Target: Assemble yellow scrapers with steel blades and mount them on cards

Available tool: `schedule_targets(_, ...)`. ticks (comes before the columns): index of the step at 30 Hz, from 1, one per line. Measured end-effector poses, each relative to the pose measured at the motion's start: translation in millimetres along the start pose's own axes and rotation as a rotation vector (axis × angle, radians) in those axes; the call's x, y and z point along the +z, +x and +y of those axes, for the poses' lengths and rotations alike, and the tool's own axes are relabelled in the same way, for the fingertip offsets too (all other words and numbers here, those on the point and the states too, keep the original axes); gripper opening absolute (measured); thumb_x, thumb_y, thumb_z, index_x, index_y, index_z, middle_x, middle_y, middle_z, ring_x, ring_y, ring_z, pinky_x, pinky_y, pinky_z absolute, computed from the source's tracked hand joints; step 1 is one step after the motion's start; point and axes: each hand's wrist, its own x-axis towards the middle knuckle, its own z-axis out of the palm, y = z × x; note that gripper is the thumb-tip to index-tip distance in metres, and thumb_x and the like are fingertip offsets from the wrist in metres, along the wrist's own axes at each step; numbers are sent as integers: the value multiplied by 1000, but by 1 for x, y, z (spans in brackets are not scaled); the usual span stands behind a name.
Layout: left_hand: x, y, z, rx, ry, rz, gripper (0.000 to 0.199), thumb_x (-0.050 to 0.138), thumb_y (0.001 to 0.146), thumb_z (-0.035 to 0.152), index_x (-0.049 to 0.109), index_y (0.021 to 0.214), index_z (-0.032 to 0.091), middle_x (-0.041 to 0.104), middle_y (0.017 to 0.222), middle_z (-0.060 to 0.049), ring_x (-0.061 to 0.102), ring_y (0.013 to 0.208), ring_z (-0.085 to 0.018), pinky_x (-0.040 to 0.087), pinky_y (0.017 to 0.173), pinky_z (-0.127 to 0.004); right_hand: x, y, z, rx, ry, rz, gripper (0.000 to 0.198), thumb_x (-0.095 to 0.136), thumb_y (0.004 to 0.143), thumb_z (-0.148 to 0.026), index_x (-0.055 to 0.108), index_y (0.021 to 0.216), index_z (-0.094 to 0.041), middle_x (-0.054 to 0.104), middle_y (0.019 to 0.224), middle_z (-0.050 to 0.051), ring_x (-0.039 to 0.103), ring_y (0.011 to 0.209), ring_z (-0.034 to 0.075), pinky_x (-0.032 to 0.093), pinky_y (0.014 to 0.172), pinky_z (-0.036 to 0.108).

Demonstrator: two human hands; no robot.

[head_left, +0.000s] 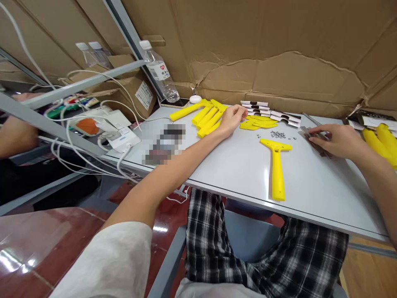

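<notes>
A yellow T-shaped scraper handle (pixel 277 171) lies on the white table between my hands, its wide head pointing away from me. My left hand (pixel 232 120) rests with curled fingers between several more yellow handles (pixel 186 111) and a small stack of flat yellow plates (pixel 259 123). Whatever those fingers may hold is hidden. On the right, my right hand (pixel 336 140) pinches a thin, shiny metal plate (pixel 304 132); other metal pieces seem to lie under the palm. Small metal fasteners (pixel 278 135) sit in a loose pile between the hands.
Black-and-white packets (pixel 256 108) are stacked at the back. More yellow handles (pixel 381 140) lie far right. A water bottle (pixel 161 74) stands back left beside a metal frame post. White cables and a power strip (pixel 124 138) crowd the left edge. Another person's arm (pixel 17 128) shows far left.
</notes>
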Motion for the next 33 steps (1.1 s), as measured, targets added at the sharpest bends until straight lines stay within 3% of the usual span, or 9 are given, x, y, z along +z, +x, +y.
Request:
schedule_targets(5,1,0,1,8,13,12,21,62,110,22,75,94,20,82,100,-5,80,97,-15,63,91,-28,7,5,1,-146,-72,114,46,78,100,-49,86,137,-22,82,117,11,69,104,22,47,98,33)
schedule_targets(7,1,-1,1,20,6,5,20,62,108,21,75,93,21,81,98,-4,79,95,-14,63,90,-28,8,5,0,-163,-66,110,51,82,98,-49,85,138,-19,81,124,12,69,109,21,47,101,32)
schedule_targets(12,0,-3,2,43,6,15,17,68,104,24,75,89,21,81,95,-4,79,92,-15,63,90,-28,7,0,-8,-73,94,43,50,78,99,-39,81,146,-19,82,122,9,69,96,15,53,98,31)
schedule_targets(16,0,-2,1,37,-21,28,17,67,103,23,75,88,20,81,94,-5,79,89,-16,64,88,-30,10,1,-7,-109,183,72,54,75,93,-31,80,144,-17,83,118,9,75,103,19,59,114,39)
schedule_targets(20,1,-2,3,21,-21,40,16,67,102,21,75,88,21,81,90,-3,78,85,-14,65,88,-28,14,4,-2,-149,252,101,55,72,88,-27,80,142,-17,83,117,9,77,105,21,57,128,49)
schedule_targets(26,1,-5,8,3,-5,55,15,70,100,21,75,86,21,80,88,-4,79,87,-16,66,87,-29,16,5,0,-168,330,126,53,71,86,-27,81,137,-20,83,111,8,78,101,21,55,133,52)
schedule_targets(33,1,-4,7,15,4,59,18,68,98,18,75,82,22,82,90,-5,79,86,-16,67,87,-29,15,2,-4,-180,384,148,43,74,91,-38,83,129,-23,83,110,9,80,101,24,60,127,53)
